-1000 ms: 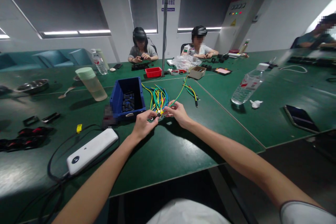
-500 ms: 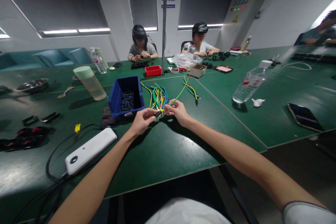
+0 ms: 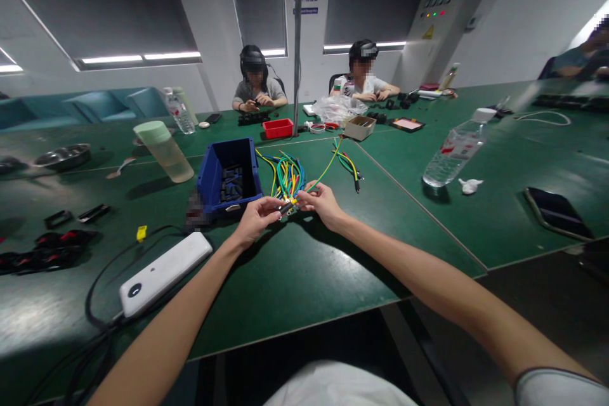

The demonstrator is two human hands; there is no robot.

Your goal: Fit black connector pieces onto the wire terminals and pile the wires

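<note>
My left hand pinches a small black sleeve between thumb and fingertips. My right hand closes on the end of a green-and-yellow wire, which arcs up and away to the right. The fingertips of both hands almost meet around the sleeve and the wire's end; whether the wire sits inside the sleeve I cannot tell. Just beyond them lies a bundle of blue, green and yellow wires. A blue bin holding several black sleeves stands left of the bundle. A few separate wires lie to the right.
A white power bank-like device with black cables lies at front left. A green-lidded bottle, a water bottle and a phone stand or lie around. Beyond are a red tray, a cardboard box, a pole and co-workers.
Both hands keep their grip in nearly the same place, with only a slight shift of the fingers around the black sleeve. The camera view has moved a little.
</note>
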